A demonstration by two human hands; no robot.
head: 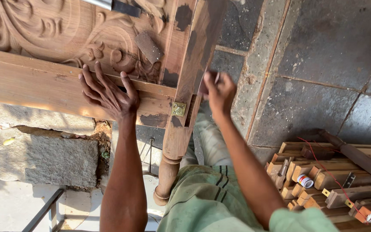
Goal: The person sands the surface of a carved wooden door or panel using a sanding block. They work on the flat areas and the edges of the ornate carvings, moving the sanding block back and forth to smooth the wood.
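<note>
The left hand (108,95) lies flat, fingers spread wide, on the wooden rail (31,86) at centre left, bracing it; the right hand (220,92), just right of centre, is closed around a small dark thing, probably a sanding scrap, blurred against the turned post (185,107); a brass hinge (178,109) sits on the post between the hands; the carved panel (44,25) fills the upper left, a sanding block (148,46) resting on it. Rubbing well likely means steady strokes along the grain, the left palm pressing firmly; wooden parts (318,180) lie stacked at lower right.
</note>
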